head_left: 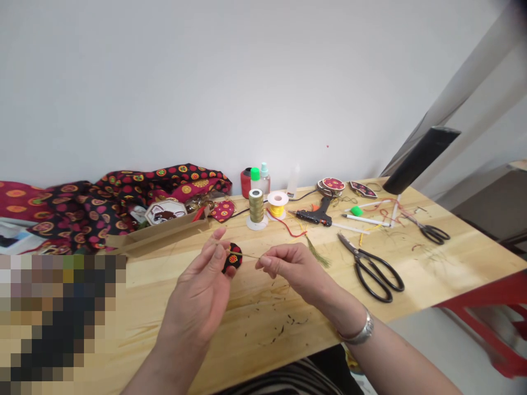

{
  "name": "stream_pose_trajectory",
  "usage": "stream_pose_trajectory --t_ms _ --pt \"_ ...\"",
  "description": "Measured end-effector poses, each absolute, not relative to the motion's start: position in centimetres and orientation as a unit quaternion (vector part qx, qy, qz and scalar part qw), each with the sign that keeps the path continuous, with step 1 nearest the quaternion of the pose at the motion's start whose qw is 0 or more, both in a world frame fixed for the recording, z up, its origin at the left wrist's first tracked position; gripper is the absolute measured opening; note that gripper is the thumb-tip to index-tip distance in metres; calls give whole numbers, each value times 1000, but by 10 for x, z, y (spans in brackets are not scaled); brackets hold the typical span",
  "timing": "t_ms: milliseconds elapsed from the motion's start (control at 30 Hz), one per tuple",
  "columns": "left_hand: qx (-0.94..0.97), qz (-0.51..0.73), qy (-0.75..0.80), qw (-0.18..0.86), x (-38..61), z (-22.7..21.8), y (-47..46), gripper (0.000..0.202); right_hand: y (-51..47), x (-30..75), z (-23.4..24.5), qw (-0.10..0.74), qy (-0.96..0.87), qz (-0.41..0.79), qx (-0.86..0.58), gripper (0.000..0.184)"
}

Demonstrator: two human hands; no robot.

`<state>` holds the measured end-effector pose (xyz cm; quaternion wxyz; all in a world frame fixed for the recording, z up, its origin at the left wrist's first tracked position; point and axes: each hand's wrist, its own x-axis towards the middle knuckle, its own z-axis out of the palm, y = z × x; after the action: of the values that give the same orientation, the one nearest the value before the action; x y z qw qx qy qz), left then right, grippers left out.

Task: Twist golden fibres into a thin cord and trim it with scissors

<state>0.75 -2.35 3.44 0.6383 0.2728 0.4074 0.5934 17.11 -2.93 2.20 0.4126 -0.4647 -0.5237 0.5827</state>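
Note:
My left hand (206,274) is closed on a small round patch (233,259) of black fabric with red and yellow patterns, held above the wooden table. A thin tan cord (248,255) runs from the left fingers across the patch. The cord's other end is pinched between thumb and forefinger of my right hand (290,266), which wears a metal bracelet or watch (362,330). Behind the hands stand a spool of olive thread (256,207) and a spool of yellow cord (277,207). An olive tassel (318,251) lies beyond the right hand.
Large black-handled scissors (377,274) lie right of my hands, with smaller scissors (432,232) farther right. A black glue gun (317,213) rests behind them. Patterned fabric (123,192) and a cardboard box (160,237) are at left. Small dark scraps (284,325) dot the table.

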Motion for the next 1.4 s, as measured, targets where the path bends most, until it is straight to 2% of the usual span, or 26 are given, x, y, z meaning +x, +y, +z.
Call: stream_pose_trajectory --t_ms 133,333,500,600,700,800,867,900,967,1033,1100,1233,1400 --pt "264 602 412 631 5 33 -22 3 -29 177 19 421 -506 583 -476 24" --pt "235 613 431 619 1 27 -23 22 -28 181 15 459 -462 578 -491 22" --pt "215 609 429 631 -4 22 -28 13 -29 182 17 473 -456 568 -495 20" --pt "210 611 443 622 -14 16 -29 16 -30 184 19 462 -487 556 -490 19" --pt "267 633 507 520 -28 16 -31 22 -34 185 23 432 -534 535 -492 20" --pt "473 610 568 284 -35 28 -39 32 -39 183 29 405 -602 496 -477 18" --pt "608 559 538 169 -30 36 -45 26 -43 179 34 393 -648 464 -459 15" --pt "645 531 520 180 -26 39 -49 24 -45 177 36 386 -669 448 -451 14" --pt "694 462 480 272 -14 39 -53 25 -48 173 41 371 -707 417 -434 14" --pt "692 399 467 378 -5 34 -56 30 -50 170 45 355 -740 388 -419 17" --pt "689 358 460 432 0 28 -57 33 -52 170 48 339 -765 368 -406 20" --pt "724 306 447 427 -3 21 -58 34 -52 173 48 316 -786 349 -400 21" --pt "793 278 411 354 -12 18 -57 35 -49 175 41 274 -796 333 -425 18"
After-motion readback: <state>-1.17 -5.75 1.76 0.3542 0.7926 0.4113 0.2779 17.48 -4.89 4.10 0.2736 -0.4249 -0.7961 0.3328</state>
